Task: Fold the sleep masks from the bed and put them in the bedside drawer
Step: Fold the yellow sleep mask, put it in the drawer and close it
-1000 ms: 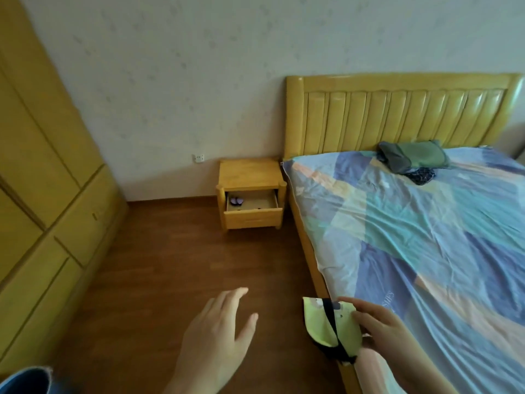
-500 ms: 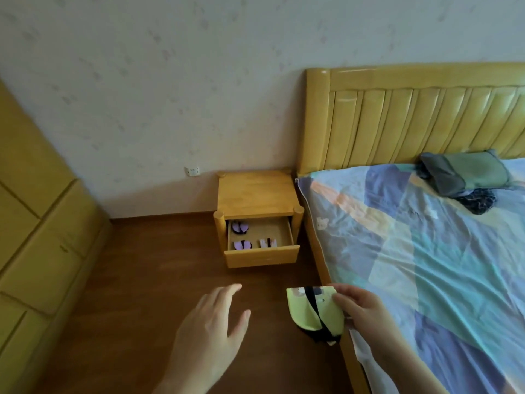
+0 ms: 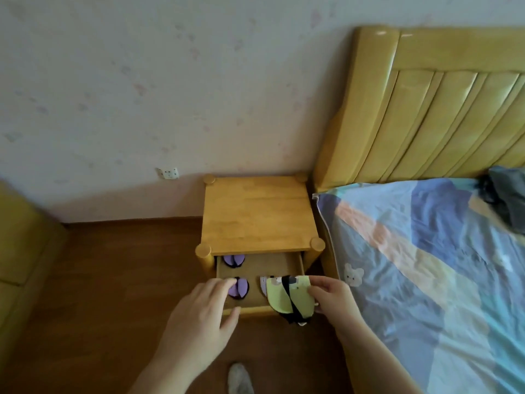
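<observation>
My right hand (image 3: 335,297) pinches a folded yellow-green sleep mask (image 3: 287,294) with a black strap, held over the front right of the open bedside drawer (image 3: 267,265). My left hand (image 3: 204,317) hovers open over the drawer's front left, fingers spread, partly covering a folded purple mask (image 3: 241,287). Another folded purple mask (image 3: 234,260) lies at the drawer's back left. A pale mask (image 3: 263,284) peeks out behind the yellow-green one.
The wooden nightstand (image 3: 255,214) stands between the wall and the bed (image 3: 426,265) with its patchwork sheet. Dark folded clothes (image 3: 508,200) lie near the yellow headboard (image 3: 440,109). A yellow wardrobe (image 3: 25,237) is at the left. My foot (image 3: 240,379) shows on the wood floor.
I have come closer to the nightstand. Both hands moved forward to the open drawer; the yellow-green mask is now over it.
</observation>
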